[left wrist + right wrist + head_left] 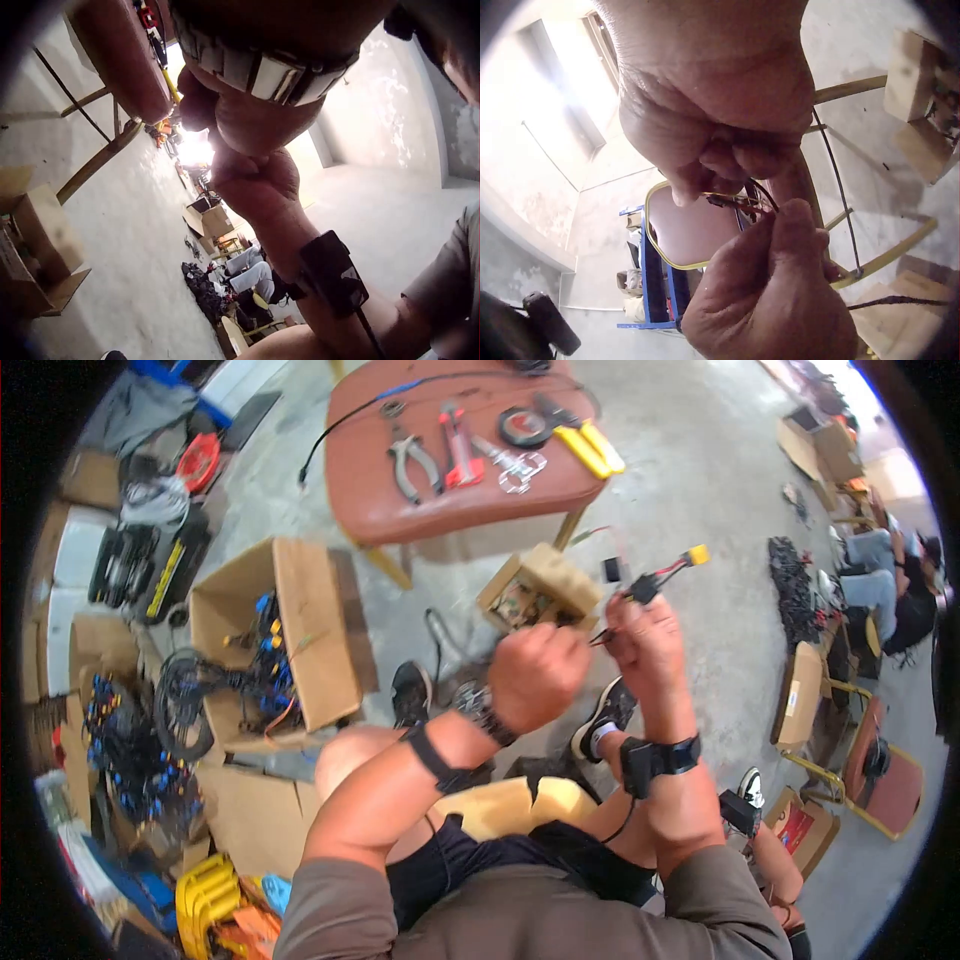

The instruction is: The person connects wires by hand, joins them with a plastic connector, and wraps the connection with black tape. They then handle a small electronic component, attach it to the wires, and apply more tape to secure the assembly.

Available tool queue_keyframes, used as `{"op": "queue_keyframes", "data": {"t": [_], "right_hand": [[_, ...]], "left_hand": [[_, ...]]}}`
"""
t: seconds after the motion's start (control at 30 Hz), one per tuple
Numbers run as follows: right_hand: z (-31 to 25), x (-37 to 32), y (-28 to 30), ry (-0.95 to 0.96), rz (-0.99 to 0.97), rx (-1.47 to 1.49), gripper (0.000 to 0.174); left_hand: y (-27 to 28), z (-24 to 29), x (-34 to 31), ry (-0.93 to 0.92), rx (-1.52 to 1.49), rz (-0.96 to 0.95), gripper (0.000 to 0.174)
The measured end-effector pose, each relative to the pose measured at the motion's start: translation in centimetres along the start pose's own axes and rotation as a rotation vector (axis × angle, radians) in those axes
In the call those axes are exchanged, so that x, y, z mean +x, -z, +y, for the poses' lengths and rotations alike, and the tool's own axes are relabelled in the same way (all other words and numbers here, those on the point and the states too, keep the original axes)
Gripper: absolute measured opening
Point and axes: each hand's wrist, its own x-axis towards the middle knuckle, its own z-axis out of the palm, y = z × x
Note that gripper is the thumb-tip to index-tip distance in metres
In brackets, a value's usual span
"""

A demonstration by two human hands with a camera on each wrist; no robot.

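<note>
Left hand (540,678), right hand (650,638) working near box (565,572).
Fingers are clamping: left on wire (600,638), right on lead (668,571); hard pulling could be tearing wire loose.

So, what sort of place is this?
Probably a workshop or repair area, though I can't be sure. Pliers lie among other hand tools on a brown chair seat, a cardboard box holds jumbled parts, and the right hand holds wiring with a yellow connector.
</note>
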Motion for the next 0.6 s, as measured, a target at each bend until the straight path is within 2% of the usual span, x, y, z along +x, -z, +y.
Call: {"op": "queue_keyframes", "data": {"t": [0.07, 0.17, 0.27, 0.3, 0.4, 0.53, 0.6], "right_hand": [[-0.4, 0.2, -0.8, -0.055, 0.028, 0.059, 0.011], [-0.4, 0.3, -1.2, -0.085, 0.047, 0.055, 0.012], [-0.3, 0.9, -0.7, -0.113, 0.004, 0.075, 0.014], [-0.1, 1.1, -0.7, -0.12, -0.018, 0.053, 0.014], [0.1, 1.1, -1.1, -0.126, -0.065, -0.006, 0.014], [0.5, 1.5, -1.0, -0.114, -0.126, -0.127, 0.016], [0.5, 1.9, -0.7, -0.127, -0.145, -0.167, 0.016]], "left_hand": [[0.5, -0.5, 0.1, 0.101, -0.063, -0.069, 0.014], [0.0, -1.8, -0.2, 0.144, -0.25, -0.015, 0.022], [0.5, -0.4, 0.3, 0.622, -0.874, -0.05, 0.028], [0.6, -0.6, 0.5, 0.629, -0.951, -0.06, 0.031], [0.5, -1.0, 1.3, 0.839, -1.159, -0.008, 0.029], [0.8, -2.0, 2.0, 0.947, -1.07, -0.11, 0.025], [0.7, -2.3, 2.1, 0.953, -1.098, -0.094, 0.023]]}}
